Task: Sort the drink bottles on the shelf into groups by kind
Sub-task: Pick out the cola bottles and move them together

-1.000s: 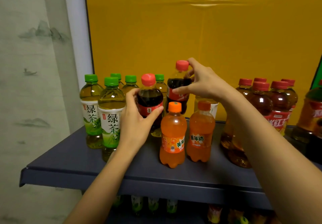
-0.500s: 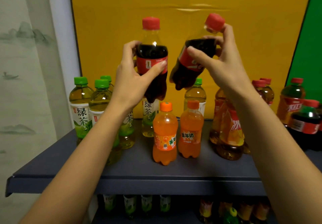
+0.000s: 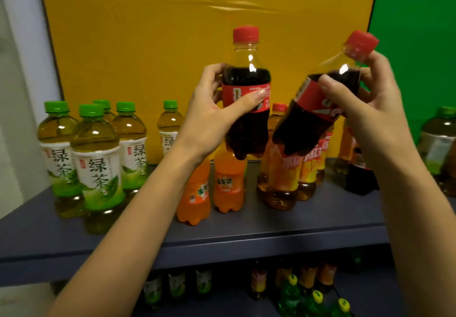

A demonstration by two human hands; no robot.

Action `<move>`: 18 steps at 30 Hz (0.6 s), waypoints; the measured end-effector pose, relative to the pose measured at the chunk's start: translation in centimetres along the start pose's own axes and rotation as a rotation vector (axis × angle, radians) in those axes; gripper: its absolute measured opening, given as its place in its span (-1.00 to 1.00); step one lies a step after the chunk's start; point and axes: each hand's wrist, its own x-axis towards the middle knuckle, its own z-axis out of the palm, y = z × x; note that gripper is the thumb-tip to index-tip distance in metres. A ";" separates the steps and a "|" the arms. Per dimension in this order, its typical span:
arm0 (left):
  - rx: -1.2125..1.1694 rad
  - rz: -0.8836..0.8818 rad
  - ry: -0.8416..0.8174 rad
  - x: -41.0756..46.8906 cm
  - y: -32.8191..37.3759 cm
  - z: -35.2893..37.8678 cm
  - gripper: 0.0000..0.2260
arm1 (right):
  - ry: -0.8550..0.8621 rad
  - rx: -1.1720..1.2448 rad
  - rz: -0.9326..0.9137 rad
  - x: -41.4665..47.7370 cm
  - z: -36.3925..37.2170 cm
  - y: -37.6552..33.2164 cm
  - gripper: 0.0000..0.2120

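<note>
the person's left hand (image 3: 212,119) grips an upright cola bottle (image 3: 246,77), clear plastic with dark drink, a red label and a red cap. the thumb lies across the front of the label and the other fingers curl round the far side. the right hand (image 3: 365,102) holds a second, tilted cola bottle (image 3: 306,119) of the same kind, its cap leaning to the right and its base to the left. the thumb presses on the bottle's shoulder and the fingers wrap behind it near the neck. both bottles are lifted above the dark grey shelf (image 3: 271,220), side by side, with their bases near each other.

on the left part of the shelf stand the green tea bottles (image 3: 96,159), clear plastic with green caps and white-and-green labels. four are in a tight cluster and a fifth stands to the right, partly behind the left hand. in the middle, under the left hand, two small orange soda bottles (image 3: 228,181) stand just beside each other. to their right, below the tilted bottle, is a cluster of amber tea bottles (image 3: 281,176) with orange-yellow labels. a dark bottle (image 3: 357,178) is partly hidden behind the right wrist, and a green-capped bottle (image 3: 439,139) shows blurred at the right edge. a yellow board (image 3: 148,45) backs the shelf, with a green panel (image 3: 414,45) to its right. more bottles (image 3: 291,292) stand dimly on a lower level.
</note>
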 end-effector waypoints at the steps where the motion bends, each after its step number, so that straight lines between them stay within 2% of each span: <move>1: -0.008 -0.007 -0.013 -0.1 -0.1 0.9 -0.54 | 0.003 -0.014 0.007 -0.2 -0.9 0.4 -0.46; 4: -0.026 -0.025 -0.056 -0.4 -0.4 4.0 -0.56 | 0.015 -0.044 0.039 -0.6 -3.8 1.9 -0.42; 9: -0.069 -0.073 -0.096 -0.8 -1.1 9.5 -0.47 | 0.008 -0.112 0.117 -0.7 -9.4 4.9 -0.27; 14: -0.105 -0.110 -0.103 -1.4 -2.6 15.3 -0.51 | -0.016 -0.100 0.156 -1.1 -14.3 7.1 -0.38; 18: -0.100 -0.156 -0.120 -2.2 -3.9 19.4 -0.46 | -0.021 -0.137 0.190 -1.4 -17.8 9.8 -0.45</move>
